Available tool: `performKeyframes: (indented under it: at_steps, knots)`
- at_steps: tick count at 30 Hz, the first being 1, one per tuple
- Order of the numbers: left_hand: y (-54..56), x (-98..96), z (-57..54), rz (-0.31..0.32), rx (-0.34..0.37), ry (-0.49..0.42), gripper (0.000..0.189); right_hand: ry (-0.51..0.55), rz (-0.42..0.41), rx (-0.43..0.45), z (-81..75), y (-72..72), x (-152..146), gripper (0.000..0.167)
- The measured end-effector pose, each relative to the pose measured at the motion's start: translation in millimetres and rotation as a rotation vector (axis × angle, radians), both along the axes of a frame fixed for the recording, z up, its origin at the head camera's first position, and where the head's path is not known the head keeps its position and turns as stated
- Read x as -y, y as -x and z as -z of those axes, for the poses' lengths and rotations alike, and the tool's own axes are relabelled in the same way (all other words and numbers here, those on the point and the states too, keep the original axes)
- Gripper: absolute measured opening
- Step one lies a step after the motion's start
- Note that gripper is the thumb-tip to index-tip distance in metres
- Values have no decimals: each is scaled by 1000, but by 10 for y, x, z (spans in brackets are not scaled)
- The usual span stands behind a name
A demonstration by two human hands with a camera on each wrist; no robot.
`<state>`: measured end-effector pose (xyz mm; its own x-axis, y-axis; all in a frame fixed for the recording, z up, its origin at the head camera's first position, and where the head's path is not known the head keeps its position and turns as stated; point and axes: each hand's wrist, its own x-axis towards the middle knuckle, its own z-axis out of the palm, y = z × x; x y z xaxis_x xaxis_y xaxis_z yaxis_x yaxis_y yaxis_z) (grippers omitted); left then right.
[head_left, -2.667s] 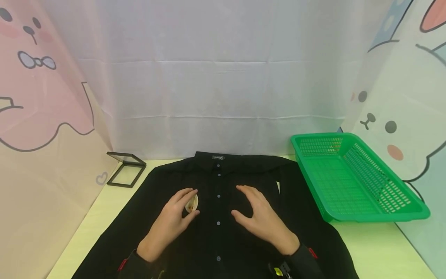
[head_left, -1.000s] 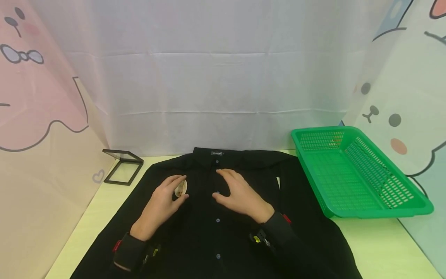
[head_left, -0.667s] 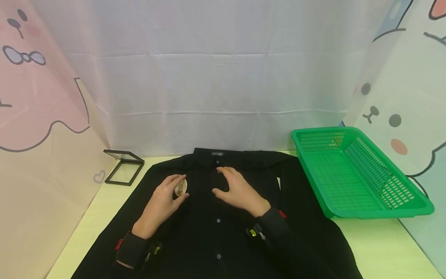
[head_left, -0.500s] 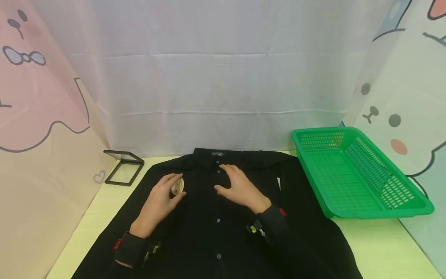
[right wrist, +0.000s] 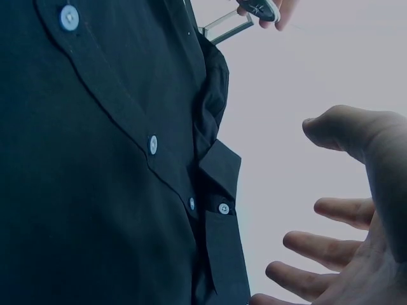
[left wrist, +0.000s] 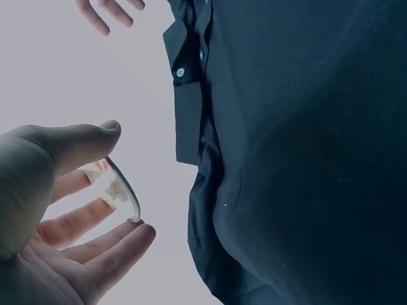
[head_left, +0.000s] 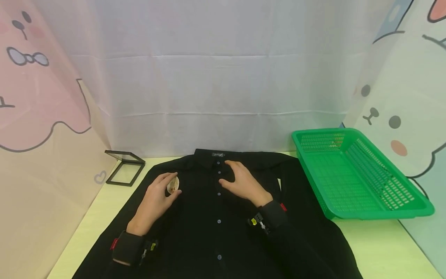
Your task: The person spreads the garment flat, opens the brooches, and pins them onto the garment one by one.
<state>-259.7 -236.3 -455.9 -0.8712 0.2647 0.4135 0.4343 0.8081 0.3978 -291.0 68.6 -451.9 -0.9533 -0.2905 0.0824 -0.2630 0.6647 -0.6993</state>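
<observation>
My left hand (head_left: 150, 203) pinches a small round disc (head_left: 172, 185) with a pale, mottled face, between thumb and fingers, above the left front of a black button-up shirt (head_left: 198, 232). In the left wrist view the disc (left wrist: 121, 190) shows nearly edge-on, glossy and thin with a coloured pattern. My right hand (head_left: 245, 185) hovers over the shirt near its button placket, thumb and fingers spread, holding nothing. The right wrist view also shows the extended fingers of this hand (right wrist: 343, 248). The shirt lies face up, collar (head_left: 205, 158) at the far side.
A hinged black frame (head_left: 119, 182) with clear panes stands open at the table's back left. At the right, a green plastic basket (head_left: 348, 215) stands beside the shirt, overlapping its sleeve in the head view. Pale cloth (head_left: 216, 89) hangs behind the yellowish table (head_left: 386, 248).
Both hands have gone farther up the shirt. Over the last second the left hand has shifted left with the disc, and the right hand has moved slightly right and away.
</observation>
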Motion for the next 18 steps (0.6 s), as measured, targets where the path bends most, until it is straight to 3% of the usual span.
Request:
performKeyframes:
  at_steps: [10, 18]
  knots:
    - [37, 18, -41, -28, 6, -10, 58, 27, 28, 29, 58, 86, 2, 74]
    - [60, 45, -42, -48, 49, -6, 58, 36, 41, 53, 140, 167, -7, 74]
